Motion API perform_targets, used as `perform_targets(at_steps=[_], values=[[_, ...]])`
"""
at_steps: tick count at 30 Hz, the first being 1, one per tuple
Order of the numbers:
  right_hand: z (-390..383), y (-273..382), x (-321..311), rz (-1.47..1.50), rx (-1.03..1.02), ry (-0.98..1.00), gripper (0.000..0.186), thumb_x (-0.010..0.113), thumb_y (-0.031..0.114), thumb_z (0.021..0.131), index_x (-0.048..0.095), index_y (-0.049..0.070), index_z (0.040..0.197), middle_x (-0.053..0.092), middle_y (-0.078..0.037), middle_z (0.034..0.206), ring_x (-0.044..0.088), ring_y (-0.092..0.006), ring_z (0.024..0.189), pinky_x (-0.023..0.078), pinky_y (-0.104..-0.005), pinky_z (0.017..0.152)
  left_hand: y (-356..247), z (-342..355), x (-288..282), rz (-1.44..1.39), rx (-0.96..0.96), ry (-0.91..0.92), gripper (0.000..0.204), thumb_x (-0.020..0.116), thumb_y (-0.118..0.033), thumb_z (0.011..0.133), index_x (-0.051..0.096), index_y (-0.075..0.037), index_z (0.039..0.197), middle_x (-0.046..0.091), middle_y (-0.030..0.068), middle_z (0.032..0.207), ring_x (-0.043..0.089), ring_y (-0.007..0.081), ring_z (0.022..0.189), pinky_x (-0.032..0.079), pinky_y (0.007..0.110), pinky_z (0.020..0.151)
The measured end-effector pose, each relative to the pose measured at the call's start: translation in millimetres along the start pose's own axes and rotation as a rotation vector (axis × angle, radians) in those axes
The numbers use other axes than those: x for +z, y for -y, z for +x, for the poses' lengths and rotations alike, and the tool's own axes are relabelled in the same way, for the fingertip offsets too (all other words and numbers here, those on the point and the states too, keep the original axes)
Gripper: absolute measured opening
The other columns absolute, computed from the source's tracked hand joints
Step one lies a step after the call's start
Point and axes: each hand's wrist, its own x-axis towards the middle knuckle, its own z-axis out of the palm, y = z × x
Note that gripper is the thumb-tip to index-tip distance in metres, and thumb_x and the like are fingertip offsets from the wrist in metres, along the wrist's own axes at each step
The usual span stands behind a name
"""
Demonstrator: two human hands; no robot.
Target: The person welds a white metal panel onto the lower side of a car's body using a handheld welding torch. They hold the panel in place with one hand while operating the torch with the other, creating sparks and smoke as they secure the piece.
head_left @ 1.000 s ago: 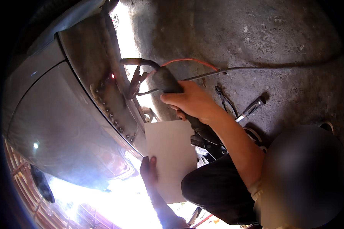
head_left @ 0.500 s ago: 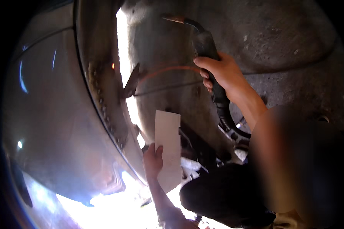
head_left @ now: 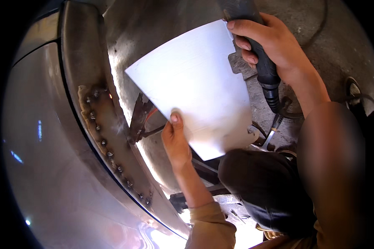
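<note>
My left hand (head_left: 178,145) grips a pale, stiff sheet (head_left: 195,91) by its lower left edge, thumb on top. The sheet is broad, with notches along its right side. My right hand (head_left: 278,45) is wrapped round the black handle of a welding torch (head_left: 264,62), whose front end runs out of view at the top. The right thumb is at the sheet's upper right corner; whether it touches I cannot tell. Left of the sheet, a bare metal patch (head_left: 114,118) on the vehicle sill carries a row of weld spots, and a tiny orange glow shows near its top.
A grey vehicle panel (head_left: 41,108) fills the left side. A rusty bracket (head_left: 139,118) juts out beside the sill. On the rough floor, a hammer-like tool (head_left: 272,133) and dark cables lie below the torch. My dark-clad knee (head_left: 262,182) is at lower middle.
The sheet has been raised and turned to face up, close to the right hand. The torch has moved up and right, its tip leaving view. The view has brightened and shifted.
</note>
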Motion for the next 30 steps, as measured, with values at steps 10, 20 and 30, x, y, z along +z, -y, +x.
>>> perform_targets(at_steps=[10, 20, 30], values=[[-50.7, 46.6, -2.9, -0.079, -0.175, -0.14, 0.025, 0.066, 0.024, 0.083, 0.055, 0.004, 0.071, 0.051, -0.001, 0.059, 0.052, -0.01, 0.049, 0.04, -0.0264, 0.046, -14.9, 9.4, 94.4, -0.105, 0.103, -0.292, 0.073, 0.051, -0.061, 0.092, 0.059, 0.011, 0.104, 0.062, 0.0149, 0.089, 0.06, 0.0215, 0.08, 0.051, 0.035, 0.071], [-22.4, -2.4, 9.0, -0.176, -0.301, 0.065, 0.031, 0.075, 0.027, 0.083, 0.062, 0.0, 0.09, 0.055, 0.001, 0.066, 0.05, -0.0059, 0.059, 0.038, -0.0239, 0.052, 2.5, -15.4, 33.3, 0.286, -0.019, -0.235, 0.054, 0.062, -0.047, 0.093, 0.062, 0.005, 0.077, 0.043, -0.004, 0.061, 0.036, 0.0061, 0.061, 0.033, 0.025, 0.052], [-59.8, -43.4, 8.9, 0.606, 0.55, 0.12, 0.033, 0.072, 0.034, 0.086, 0.06, 0.006, 0.098, 0.053, 0.0, 0.071, 0.05, -0.0087, 0.055, 0.041, -0.0246, 0.049, 36.8, -204.6, -64.6, 0.092, -0.583, -0.128, 0.038, 0.061, -0.023, 0.094, 0.056, 0.004, 0.121, 0.065, 0.0101, 0.109, 0.062, 0.0164, 0.091, 0.05, 0.029, 0.077]])
